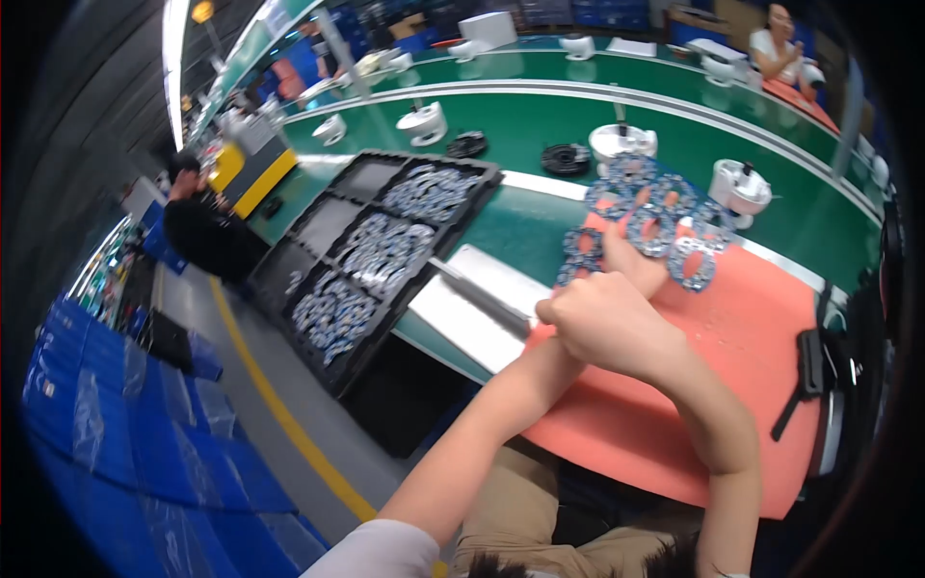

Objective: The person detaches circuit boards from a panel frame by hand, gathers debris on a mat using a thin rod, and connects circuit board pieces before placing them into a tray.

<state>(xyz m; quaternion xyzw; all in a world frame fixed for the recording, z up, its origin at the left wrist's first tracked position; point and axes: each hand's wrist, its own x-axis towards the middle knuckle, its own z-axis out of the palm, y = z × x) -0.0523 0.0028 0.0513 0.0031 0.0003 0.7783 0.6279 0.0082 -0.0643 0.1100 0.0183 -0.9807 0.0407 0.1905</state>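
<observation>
My left hand (pixel 633 266) reaches forward over the orange mat (pixel 732 337), its fingers mostly hidden behind a bunch of ring-shaped circuit boards (pixel 651 231). The bunch appears gripped in that hand and overlaps the mat's far edge and the green conveyor. Across my left wrist lies my right hand (pixel 612 323), closed in a fist; whatever it may hold is hidden. To the left, a black divided tray (pixel 337 202) stands tilted in view, with many similar ring boards (pixel 385 252) in several compartments. Other compartments show a bare bottom.
White rounded housings (pixel 740 188) and black coiled parts (pixel 565 159) stand along the green conveyor (pixel 520 226). A black tool (pixel 807 371) lies at the mat's right. Blue crates (pixel 125 424) line the lower left. One person (pixel 198 217) stands left; another (pixel 779 53) sits across.
</observation>
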